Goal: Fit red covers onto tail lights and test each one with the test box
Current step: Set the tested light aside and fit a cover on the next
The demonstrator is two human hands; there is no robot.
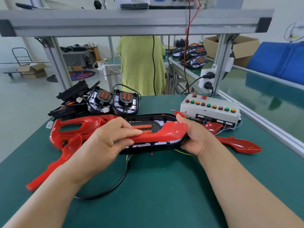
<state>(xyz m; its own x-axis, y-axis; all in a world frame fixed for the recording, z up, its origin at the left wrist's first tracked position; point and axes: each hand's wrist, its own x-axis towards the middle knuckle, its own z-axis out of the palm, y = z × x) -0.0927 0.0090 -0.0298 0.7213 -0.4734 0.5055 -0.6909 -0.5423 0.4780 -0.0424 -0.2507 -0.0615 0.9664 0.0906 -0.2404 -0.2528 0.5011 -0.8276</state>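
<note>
Our left hand (108, 140) pinches the red cover (171, 130) against the black tail light (144, 117); our right hand (195, 137) grips the tail light's right end

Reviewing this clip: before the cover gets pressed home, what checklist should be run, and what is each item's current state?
1. Left hand grips the red cover: ok.
2. Right hand holds the end of the tail light: ok.
3. Cover lies lengthwise over the light: ok.
4. Cover clipped home all round: cannot tell.
5. Black cable plugged into the test box: cannot tell; its far end is hidden behind the left forearm.
</note>
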